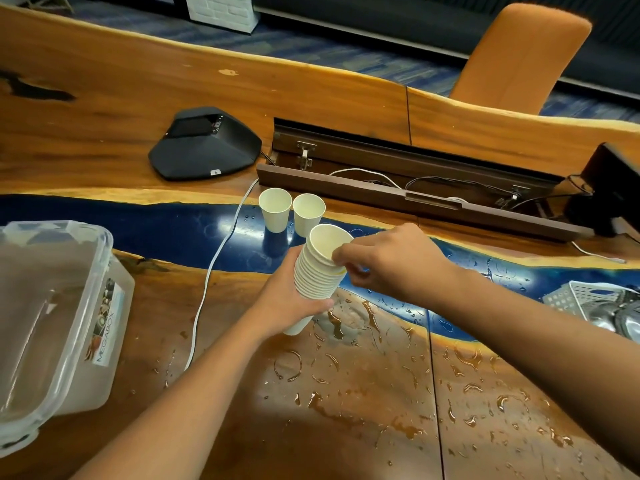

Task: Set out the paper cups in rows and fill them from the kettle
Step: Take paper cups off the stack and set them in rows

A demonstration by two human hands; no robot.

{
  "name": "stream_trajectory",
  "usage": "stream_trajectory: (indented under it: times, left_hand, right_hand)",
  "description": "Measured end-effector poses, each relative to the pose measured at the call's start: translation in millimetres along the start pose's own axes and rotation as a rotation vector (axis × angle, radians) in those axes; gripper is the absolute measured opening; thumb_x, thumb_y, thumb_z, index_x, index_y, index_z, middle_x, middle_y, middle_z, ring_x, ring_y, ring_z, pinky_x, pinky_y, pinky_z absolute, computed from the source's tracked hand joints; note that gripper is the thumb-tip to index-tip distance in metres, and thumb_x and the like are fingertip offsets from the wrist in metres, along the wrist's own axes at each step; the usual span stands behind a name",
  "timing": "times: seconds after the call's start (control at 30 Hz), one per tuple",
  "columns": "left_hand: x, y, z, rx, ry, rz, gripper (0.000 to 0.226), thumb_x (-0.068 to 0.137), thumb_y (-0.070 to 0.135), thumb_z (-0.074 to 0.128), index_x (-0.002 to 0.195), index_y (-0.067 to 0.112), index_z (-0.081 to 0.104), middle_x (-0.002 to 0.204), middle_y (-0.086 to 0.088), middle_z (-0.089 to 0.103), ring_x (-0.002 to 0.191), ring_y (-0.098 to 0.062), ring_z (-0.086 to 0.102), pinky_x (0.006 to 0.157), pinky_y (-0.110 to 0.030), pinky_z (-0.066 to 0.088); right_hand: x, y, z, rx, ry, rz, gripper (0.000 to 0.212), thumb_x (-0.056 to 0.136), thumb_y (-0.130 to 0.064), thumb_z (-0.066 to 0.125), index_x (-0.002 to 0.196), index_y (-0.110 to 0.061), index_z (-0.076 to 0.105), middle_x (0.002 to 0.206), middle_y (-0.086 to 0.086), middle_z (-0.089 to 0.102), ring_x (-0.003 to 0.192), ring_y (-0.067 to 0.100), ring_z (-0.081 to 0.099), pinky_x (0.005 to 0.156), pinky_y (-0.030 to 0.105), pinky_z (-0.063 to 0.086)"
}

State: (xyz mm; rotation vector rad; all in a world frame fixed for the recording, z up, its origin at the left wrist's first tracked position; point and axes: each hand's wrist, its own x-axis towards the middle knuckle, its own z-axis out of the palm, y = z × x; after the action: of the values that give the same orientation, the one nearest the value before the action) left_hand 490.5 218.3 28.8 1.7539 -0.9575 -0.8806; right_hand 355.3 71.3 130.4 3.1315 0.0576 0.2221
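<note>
A stack of white paper cups [317, 271] is tilted over the table, gripped around its lower half by my left hand [294, 303]. My right hand [391, 261] pinches the rim of the top cup [327, 242] of that stack. Two single paper cups stand upright side by side on the blue strip of the table: one on the left [275, 209], one on the right [308, 213]. At the right edge a shiny metal kettle [613, 315] is partly in view inside a white basket.
A clear lidded plastic box [55, 323] stands at the left. A black conference phone [204, 145] and an open cable tray [408, 181] lie beyond the cups. A white cable [214, 265] runs across the table. Water drops and rings [381, 368] cover the near wood. An orange chair [519, 57] stands behind.
</note>
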Motion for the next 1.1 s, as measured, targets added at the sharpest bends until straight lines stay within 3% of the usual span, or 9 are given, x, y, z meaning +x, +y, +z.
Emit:
stream_trajectory:
  times: [0.17, 0.3, 0.43, 0.63, 0.73, 0.9, 1.1]
  left_hand:
    - [-1.7, -3.8, -2.0, 0.032, -0.003, 0.009, 0.090, 0.065, 0.024, 0.091, 0.132, 0.043, 0.033, 0.117, 0.026, 0.051, 0.109, 0.007, 0.053, 0.079, -0.009, 0.044]
    - [-2.5, -6.9, 2.5, 0.032, 0.017, 0.003, 0.090, 0.065, 0.022, 0.091, 0.133, 0.041, 0.034, 0.115, 0.026, 0.053, 0.106, 0.007, 0.054, 0.077, -0.008, 0.044]
    - [-1.3, -11.1, 2.9, 0.003, 0.070, -0.019, 0.093, 0.063, 0.024, 0.092, 0.132, 0.043, 0.033, 0.116, 0.026, 0.052, 0.108, 0.003, 0.054, 0.085, -0.015, 0.045]
    - [-18.5, -15.2, -1.3, -0.072, 0.159, -0.073, 0.091, 0.061, 0.020, 0.094, 0.128, 0.039, 0.034, 0.115, 0.030, 0.049, 0.107, 0.013, 0.050, 0.081, -0.004, 0.038]
    - [-36.9, -22.5, -1.7, -0.100, 0.192, -0.112, 0.092, 0.062, 0.015, 0.093, 0.127, 0.041, 0.033, 0.115, 0.030, 0.049, 0.105, 0.022, 0.046, 0.080, -0.001, 0.036]
    - [-58.3, -28.4, -0.8, -0.101, 0.184, -0.155, 0.094, 0.064, 0.019, 0.092, 0.125, 0.050, 0.029, 0.114, 0.037, 0.043, 0.104, 0.027, 0.043, 0.074, -0.001, 0.037]
    - [-55.0, -29.3, -3.6, -0.114, 0.150, -0.174, 0.091, 0.063, 0.022, 0.093, 0.125, 0.052, 0.034, 0.119, 0.032, 0.049, 0.111, 0.019, 0.045, 0.078, -0.004, 0.039]
  right_hand:
    - [-1.2, 4.2, -9.5, 0.028, 0.002, -0.012, 0.019, 0.080, -0.025, 0.082, 0.093, -0.020, 0.069, 0.082, -0.002, 0.072, 0.058, 0.024, 0.061, 0.054, 0.029, 0.048]
    - [-1.6, 5.8, -19.1, 0.048, 0.067, -0.049, 0.018, 0.084, -0.027, 0.076, 0.100, -0.018, 0.072, 0.091, 0.000, 0.071, 0.079, 0.025, 0.063, 0.066, 0.037, 0.048]
    - [-8.1, 8.6, -39.0, 0.180, 0.275, 0.116, 0.022, 0.095, -0.024, 0.061, 0.113, -0.015, 0.072, 0.104, 0.005, 0.068, 0.092, 0.023, 0.054, 0.074, 0.037, 0.047]
    - [-21.7, 28.2, -30.3, 0.211, 0.509, 0.382, 0.021, 0.092, -0.013, 0.068, 0.113, -0.010, 0.072, 0.107, 0.009, 0.068, 0.095, 0.027, 0.060, 0.072, 0.040, 0.053]
    - [-24.7, 40.9, 13.3, 0.188, 0.433, 0.505, 0.020, 0.089, -0.011, 0.072, 0.109, -0.011, 0.075, 0.104, 0.008, 0.072, 0.093, 0.025, 0.064, 0.072, 0.041, 0.056]
    - [-20.5, 48.5, 88.7, 0.125, 0.131, 0.618, 0.019, 0.086, -0.016, 0.075, 0.105, -0.017, 0.077, 0.105, 0.006, 0.075, 0.094, 0.031, 0.068, 0.068, 0.043, 0.058]
    - [9.1, 67.9, 124.3, 0.060, -0.086, 0.717, 0.020, 0.095, -0.026, 0.064, 0.113, -0.024, 0.072, 0.119, 0.002, 0.069, 0.104, 0.026, 0.063, 0.076, 0.037, 0.054]
